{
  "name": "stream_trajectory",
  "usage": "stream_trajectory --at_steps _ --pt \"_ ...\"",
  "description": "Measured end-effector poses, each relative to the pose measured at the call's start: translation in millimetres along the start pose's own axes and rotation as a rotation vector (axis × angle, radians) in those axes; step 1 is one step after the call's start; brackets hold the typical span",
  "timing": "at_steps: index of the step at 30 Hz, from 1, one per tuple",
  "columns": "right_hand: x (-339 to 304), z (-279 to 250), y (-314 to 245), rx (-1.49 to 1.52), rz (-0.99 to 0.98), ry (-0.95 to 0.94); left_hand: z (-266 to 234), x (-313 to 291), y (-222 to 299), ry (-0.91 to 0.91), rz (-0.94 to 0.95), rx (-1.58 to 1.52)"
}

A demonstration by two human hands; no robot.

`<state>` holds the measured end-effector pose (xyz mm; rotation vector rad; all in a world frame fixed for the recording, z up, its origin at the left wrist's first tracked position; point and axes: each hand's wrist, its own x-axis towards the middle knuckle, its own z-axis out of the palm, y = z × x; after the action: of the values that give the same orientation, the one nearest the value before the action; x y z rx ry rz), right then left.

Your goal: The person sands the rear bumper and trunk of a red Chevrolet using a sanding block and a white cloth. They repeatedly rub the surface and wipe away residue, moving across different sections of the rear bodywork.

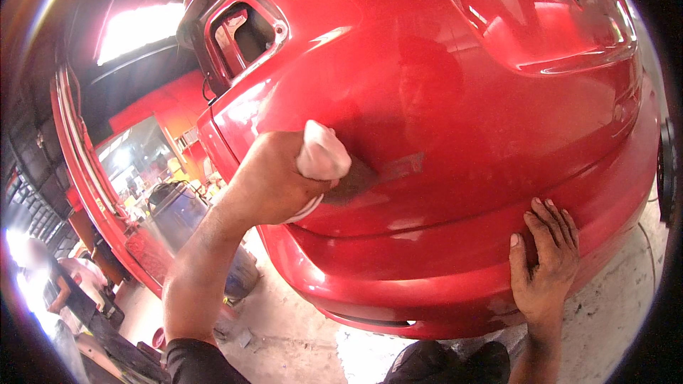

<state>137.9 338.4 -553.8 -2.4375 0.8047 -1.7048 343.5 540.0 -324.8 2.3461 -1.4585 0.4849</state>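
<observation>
A glossy red car rear (455, 128) fills the middle of the head view. My left hand (274, 174) is closed around a bunched whitish cloth (324, 155) and holds it against the painted panel, left of centre. Part of the cloth also shows below the hand, by the wrist side. Lower right, my right hand (546, 263) lies on the red bumper (420, 270) with its fingers stretched out and its thumb apart; it holds nothing. Above my left hand is an uncovered light opening (245, 35) with dark space inside.
A red upright post (92, 171) leans through the left side, with a blue drum (178, 213) beside it. Another person (53, 288) is at the far left. Pale concrete floor (292, 313) runs under the bumper. A dark round object (666, 171) stands at the right edge.
</observation>
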Motion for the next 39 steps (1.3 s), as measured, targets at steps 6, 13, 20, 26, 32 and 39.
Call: stream_trajectory --at_steps 6,13,20,26,32,39 --pt "5 1 -15 0.060 -0.141 0.056 37 -63 -32 0.649 -0.033 -0.874" --pt "49 56 -134 0.077 -1.181 -0.057 151 -80 -46 0.784 -0.202 -1.456" --pt "85 99 -129 0.199 -1.257 -0.022 172 -56 -40 0.871 -0.158 -0.866" --pt "91 114 -114 0.209 -1.304 0.103 171 -58 -34 0.750 -0.102 -0.897" --pt "93 114 -111 0.250 -1.309 0.084 171 -57 -26 0.861 -0.097 -0.936" --pt "97 108 -107 0.293 -1.288 0.038 173 -54 -27 0.880 -0.059 -0.996"
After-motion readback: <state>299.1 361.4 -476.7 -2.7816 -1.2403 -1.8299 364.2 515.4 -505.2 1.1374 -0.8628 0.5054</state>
